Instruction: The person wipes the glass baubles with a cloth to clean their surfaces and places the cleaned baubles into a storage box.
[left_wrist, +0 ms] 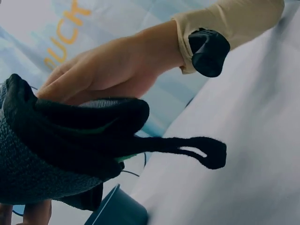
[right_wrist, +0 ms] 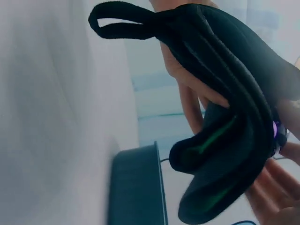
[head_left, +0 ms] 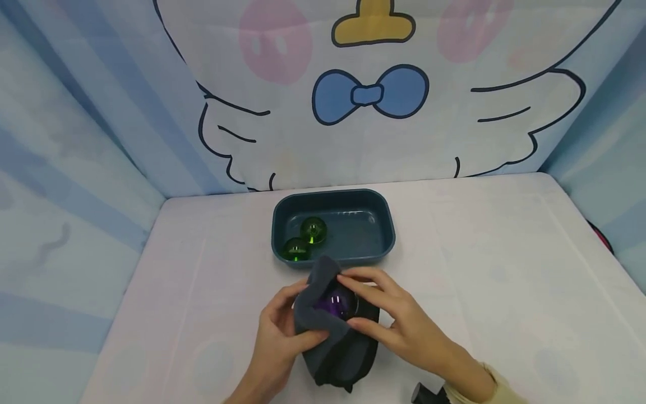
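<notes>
A dark grey cloth (head_left: 318,314) with black edging and a hanging loop (left_wrist: 206,152) is bunched up above the table. My left hand (head_left: 282,331) grips its left side, the thumb lying across the front. Within the folds shows a shiny purple ball (head_left: 337,302), glass-like and partly covered by the cloth. The fingers and thumb of my right hand (head_left: 398,320) hold this ball from the right, above and below it. In the right wrist view only a sliver of the purple ball (right_wrist: 275,130) appears behind the cloth.
Just beyond the hands stands a dark teal tray (head_left: 353,224). Two green see-through balls, one farther back (head_left: 313,230) and one nearer (head_left: 295,249), lie at its left end. A patterned curtain (head_left: 368,140) rises behind the white table (head_left: 479,252).
</notes>
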### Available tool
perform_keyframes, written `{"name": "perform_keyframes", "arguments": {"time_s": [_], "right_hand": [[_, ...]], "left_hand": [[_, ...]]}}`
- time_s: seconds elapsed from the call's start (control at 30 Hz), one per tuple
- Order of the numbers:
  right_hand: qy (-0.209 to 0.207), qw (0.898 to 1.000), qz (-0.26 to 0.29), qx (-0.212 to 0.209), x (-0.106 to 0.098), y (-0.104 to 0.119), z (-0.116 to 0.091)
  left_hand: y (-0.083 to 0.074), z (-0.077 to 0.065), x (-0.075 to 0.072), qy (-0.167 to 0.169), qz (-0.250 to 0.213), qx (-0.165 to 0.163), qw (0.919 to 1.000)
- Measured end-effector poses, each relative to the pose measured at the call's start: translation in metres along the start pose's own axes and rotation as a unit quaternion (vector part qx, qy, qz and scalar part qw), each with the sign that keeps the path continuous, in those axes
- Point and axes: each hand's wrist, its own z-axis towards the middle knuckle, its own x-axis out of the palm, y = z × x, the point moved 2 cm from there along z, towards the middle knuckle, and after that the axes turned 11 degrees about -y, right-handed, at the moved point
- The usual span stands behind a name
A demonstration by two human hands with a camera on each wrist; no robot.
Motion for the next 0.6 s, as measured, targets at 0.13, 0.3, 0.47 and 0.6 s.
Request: {"name": "perform_keyframes", "arguments": {"time_s": [0.13, 0.3, 0.47, 0.6], "right_hand": [[-0.034, 0.998, -0.002, -0.059, 0.0026, 0.0007, 0.0005], [-0.042, 0.994, -0.013, -0.096, 0.0043, 0.0017, 0.0020], [-0.040, 0.996, -0.009, -0.078, 0.0019, 0.0020, 0.0034], [-0.003, 0.998, 0.059, 0.003, -0.0012, -0.0014, 0.0046]], "left_hand": [[0.0000, 0.0009, -0.0012, -0.027, 0.004, -0.012, 0.9996], [-0.0009, 0.0005, -0.0008, -0.035, 0.009, -0.015, 0.9992], [-0.0018, 0.0000, -0.0022, -0.012, 0.007, -0.012, 0.9998], [-0.0027, 0.0000, -0.0021, 0.023, 0.003, -0.008, 0.9997]]}}
